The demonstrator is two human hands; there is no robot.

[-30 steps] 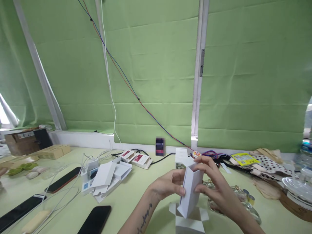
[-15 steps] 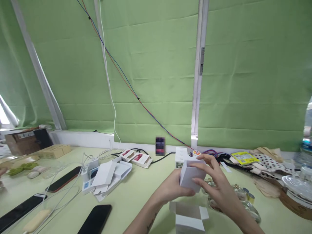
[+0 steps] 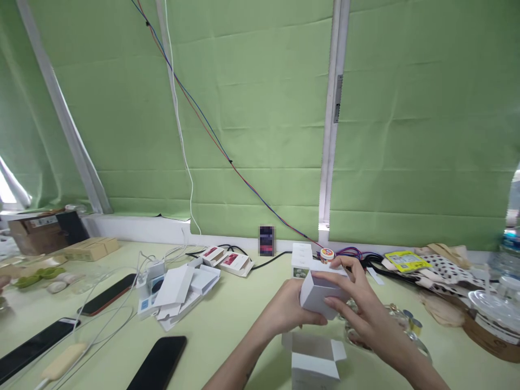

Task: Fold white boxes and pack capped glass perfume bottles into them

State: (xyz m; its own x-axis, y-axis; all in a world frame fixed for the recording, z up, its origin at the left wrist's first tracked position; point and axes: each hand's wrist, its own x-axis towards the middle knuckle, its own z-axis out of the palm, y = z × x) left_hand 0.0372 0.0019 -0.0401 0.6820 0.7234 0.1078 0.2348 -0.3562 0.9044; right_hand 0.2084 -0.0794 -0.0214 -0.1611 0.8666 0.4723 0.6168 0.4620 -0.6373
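Note:
Between my hands is a small white box (image 3: 325,295), held above the table and slightly tilted. My left hand (image 3: 284,309) grips its left side, with the thumb along the bottom. The fingers of my right hand (image 3: 355,300) press on its top and right side. Below it, near the table's front edge, stands an open white box (image 3: 314,365) with its flaps spread. Behind the held box are more white boxes (image 3: 301,254) and a small round container (image 3: 327,254). Glass items (image 3: 390,319) lie partly hidden behind my right hand.
Phones (image 3: 158,363), white cables and opened white packaging (image 3: 179,292) lie at the left. Two small red-and-white boxes (image 3: 238,262) rest near the wall. At the right are a yellow packet (image 3: 407,261), dotted cloth and a lidded cup (image 3: 495,319).
The held white box has tilted a little and shifted slightly right, with my right hand moving along with it. Both hands keep their hold.

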